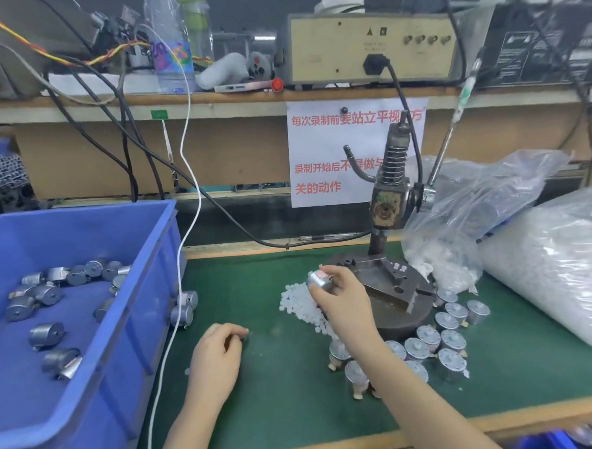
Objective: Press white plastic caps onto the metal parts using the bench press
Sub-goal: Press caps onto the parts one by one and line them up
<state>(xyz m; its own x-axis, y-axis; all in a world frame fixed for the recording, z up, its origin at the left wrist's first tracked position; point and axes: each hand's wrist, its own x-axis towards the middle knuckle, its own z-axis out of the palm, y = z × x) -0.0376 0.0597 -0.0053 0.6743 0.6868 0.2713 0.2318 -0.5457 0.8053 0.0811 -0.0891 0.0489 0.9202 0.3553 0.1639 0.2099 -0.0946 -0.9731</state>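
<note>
Currently, head view only. Right hand (343, 302) grips one metal part (320, 280), a small silver cylinder. It is held in the air at centre frame, just above the loose pile of white caps (297, 306) on the green desk (278, 379) and just left of the base of the bench press (387, 202). Left hand (219, 352) rests on the desk at lower centre-left, fingers curled with tips together. Whether it pinches a cap I cannot tell; anything there is too small to see. The seat under the ram looks unoccupied. Lever (447, 137) stands up toward the upper right, untouched.

Stock:
- Standing parts (444, 333) cluster lower right of the press base.
- Binned parts (48, 299) lie scattered in the blue bin (147, 300) at left.
- Two more parts sit against the bin's outer wall.

Which lot is already capped cannot be read here.

Judgement: mid-batch. The part in hand is not yet on the press and no cap shows on its shaft. This cycle has cap fitting, seating and the lever stroke left. The large cap pile and the full bags (547, 262) at right suggest plenty of work ahead.
</note>
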